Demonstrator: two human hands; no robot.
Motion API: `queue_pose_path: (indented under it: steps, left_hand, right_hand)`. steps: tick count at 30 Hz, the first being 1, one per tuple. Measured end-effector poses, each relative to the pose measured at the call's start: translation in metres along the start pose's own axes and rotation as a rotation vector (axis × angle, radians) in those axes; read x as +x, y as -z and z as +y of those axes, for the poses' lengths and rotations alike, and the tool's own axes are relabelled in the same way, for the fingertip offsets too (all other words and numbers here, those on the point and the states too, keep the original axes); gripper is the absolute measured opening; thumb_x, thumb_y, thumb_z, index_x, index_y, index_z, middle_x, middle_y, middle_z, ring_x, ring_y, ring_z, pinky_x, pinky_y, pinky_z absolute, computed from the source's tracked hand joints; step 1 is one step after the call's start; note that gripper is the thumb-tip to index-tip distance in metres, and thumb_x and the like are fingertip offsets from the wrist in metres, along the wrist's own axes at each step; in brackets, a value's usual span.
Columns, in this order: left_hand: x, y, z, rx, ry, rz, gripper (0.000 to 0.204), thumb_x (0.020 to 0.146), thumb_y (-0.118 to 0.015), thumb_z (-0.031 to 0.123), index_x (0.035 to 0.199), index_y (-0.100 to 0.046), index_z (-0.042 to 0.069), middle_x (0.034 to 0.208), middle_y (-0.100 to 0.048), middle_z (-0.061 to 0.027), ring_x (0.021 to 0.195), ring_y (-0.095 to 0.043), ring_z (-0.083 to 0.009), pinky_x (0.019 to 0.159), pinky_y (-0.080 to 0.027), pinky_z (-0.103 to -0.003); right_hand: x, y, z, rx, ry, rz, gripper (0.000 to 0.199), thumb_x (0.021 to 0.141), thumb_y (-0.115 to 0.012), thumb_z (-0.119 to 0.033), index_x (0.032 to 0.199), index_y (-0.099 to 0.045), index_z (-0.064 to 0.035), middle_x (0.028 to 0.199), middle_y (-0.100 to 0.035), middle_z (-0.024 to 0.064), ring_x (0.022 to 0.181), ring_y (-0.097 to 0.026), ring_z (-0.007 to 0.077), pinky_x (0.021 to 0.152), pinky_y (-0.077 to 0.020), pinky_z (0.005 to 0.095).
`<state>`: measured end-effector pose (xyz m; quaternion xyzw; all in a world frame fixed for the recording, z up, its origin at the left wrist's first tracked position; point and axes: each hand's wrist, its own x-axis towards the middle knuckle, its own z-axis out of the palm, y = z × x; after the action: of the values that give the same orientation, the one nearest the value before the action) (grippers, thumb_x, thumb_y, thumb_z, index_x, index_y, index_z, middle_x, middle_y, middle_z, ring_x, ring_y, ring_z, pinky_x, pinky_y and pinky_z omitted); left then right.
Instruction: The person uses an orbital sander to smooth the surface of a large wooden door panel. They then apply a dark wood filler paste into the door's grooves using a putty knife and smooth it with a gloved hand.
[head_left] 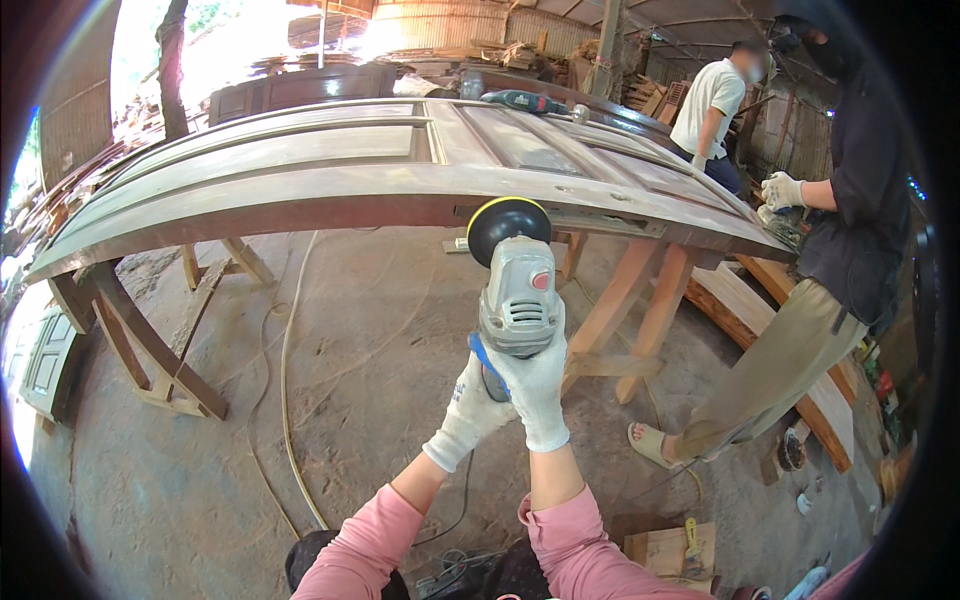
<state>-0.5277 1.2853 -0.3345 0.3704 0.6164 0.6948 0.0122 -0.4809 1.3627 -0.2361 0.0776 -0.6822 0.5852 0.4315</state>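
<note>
Both hands are closed on one tool, the left hand [472, 408] and the right hand [537, 388] in white knit gloves, wrapped side by side around the rear grip of a grey angle grinder-style sander [520, 300]. The sander sits straight ahead of the gloves, its vented body rising just past the right one. A dark cord [466, 500] trails beneath the left glove. Bare concrete floor [370, 340] leaves plenty of room to the left of the tool, while on the right the sloping legs of a sawhorse [640, 300] stand close beside it. The sander's long axis runs away from the wearer, almost straight ahead, ending in a round black backing pad [508, 228] with a yellow rim; its face is turned toward the long near edge of a panelled wooden door [350, 190]. The pad overlaps that edge from here, though I can't tell if they touch. The door lies flat, stretching far out to either side. By its right end stands a co-worker in dark clothes [860, 190], and farther off, another in a pale shirt [708, 105]
</note>
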Motion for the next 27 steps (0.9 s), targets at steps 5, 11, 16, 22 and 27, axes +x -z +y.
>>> queue_pose_path:
  steps: [5,11,16,22,27]
  left_hand:
    - [0.001,-0.003,0.006,-0.11,0.022,0.021,0.104,0.069,-0.096,0.027,0.151,-0.035,0.005,0.14,-0.058,-0.0131,0.129,-0.057,-0.0246,0.106,-0.048,-0.039]
    - [0.001,-0.008,0.008,-0.001,-0.012,0.037,0.101,0.07,-0.095,0.025,0.149,-0.037,0.004,0.139,-0.059,-0.0126,0.127,-0.058,-0.0239,0.105,-0.049,-0.039]
    - [0.003,0.003,-0.014,0.113,-0.059,0.012,0.099,0.07,-0.095,0.024,0.149,-0.038,0.003,0.142,-0.058,-0.0134,0.127,-0.058,-0.0242,0.105,-0.048,-0.039]
    - [0.001,-0.014,0.007,0.013,-0.005,0.039,0.094,0.07,-0.095,0.022,0.146,-0.043,0.002,0.141,-0.058,-0.0126,0.127,-0.058,-0.0233,0.106,-0.047,-0.038]
    - [0.004,0.001,-0.005,0.011,0.003,0.002,0.101,0.07,-0.095,0.025,0.151,-0.038,0.004,0.142,-0.058,-0.0126,0.129,-0.057,-0.0249,0.109,-0.046,-0.039]
  right_hand:
    - [0.006,-0.004,-0.005,-0.136,0.068,-0.072,0.089,0.071,-0.094,-0.014,0.142,-0.042,0.003,0.123,-0.069,0.0164,0.108,-0.07,0.0211,0.092,-0.0568,0.0345]
    - [0.005,0.006,-0.003,-0.027,0.011,-0.025,0.086,0.072,-0.094,-0.015,0.141,-0.045,0.0001,0.12,-0.069,0.0141,0.107,-0.069,0.0211,0.093,-0.0557,0.0349]
    - [0.009,-0.007,-0.009,-0.137,0.082,-0.116,0.088,0.073,-0.093,-0.015,0.145,-0.044,-0.0016,0.122,-0.07,0.0164,0.108,-0.07,0.0214,0.093,-0.0566,0.0358]
    - [0.006,0.009,-0.003,-0.092,0.039,-0.027,0.088,0.072,-0.093,-0.016,0.144,-0.044,-0.0003,0.122,-0.07,0.0163,0.108,-0.07,0.0217,0.093,-0.0566,0.0359]
    - [0.009,-0.006,-0.009,-0.139,0.057,-0.095,0.088,0.072,-0.094,-0.017,0.143,-0.044,0.0013,0.121,-0.07,0.017,0.107,-0.071,0.0221,0.092,-0.0568,0.0359]
